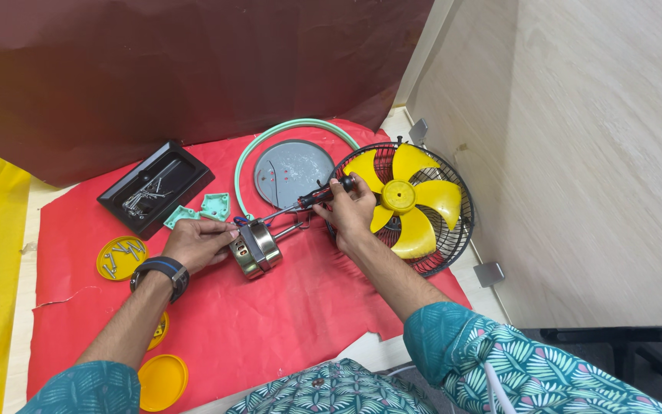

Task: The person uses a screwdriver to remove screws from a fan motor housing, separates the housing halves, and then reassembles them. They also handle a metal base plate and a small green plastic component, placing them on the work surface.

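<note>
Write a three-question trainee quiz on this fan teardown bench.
1. True or false: the left hand rests on the silver motor.
2. Which tool does the right hand hold? A) pliers B) screwdriver C) hammer
3. Fill in: loose screws lie in the black tray and in the ______ lid near the left wrist.

Key
1. True.
2. B; its black and red handle is in the grip, its tip toward the motor.
3. Yellow.
</note>
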